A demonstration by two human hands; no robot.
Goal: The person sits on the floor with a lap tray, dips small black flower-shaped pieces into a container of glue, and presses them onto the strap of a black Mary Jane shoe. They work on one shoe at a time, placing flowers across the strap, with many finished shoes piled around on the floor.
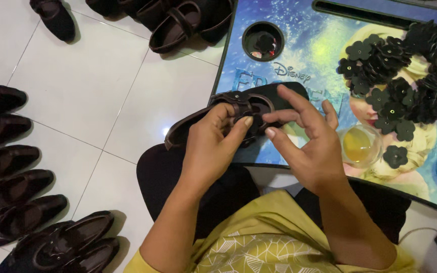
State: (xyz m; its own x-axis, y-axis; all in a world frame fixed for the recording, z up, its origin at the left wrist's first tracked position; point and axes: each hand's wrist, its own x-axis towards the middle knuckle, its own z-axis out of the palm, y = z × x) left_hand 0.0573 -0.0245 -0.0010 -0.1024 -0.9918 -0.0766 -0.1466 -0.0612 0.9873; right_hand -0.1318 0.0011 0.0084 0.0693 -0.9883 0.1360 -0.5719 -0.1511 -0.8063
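The left hand (213,146) holds a dark brown shoe (238,108) at the bench (299,45) edge; the right hand (307,139) fingers (271,134) pinch narrowly just beside its strap.

White glossy floor tiles (77,86) with thin grout lines are reflecting a small glare of light near a low table (299,45) with a blue pictured top, while dark shoes (11,192), perhaps brown, are lining the floor at left and top.
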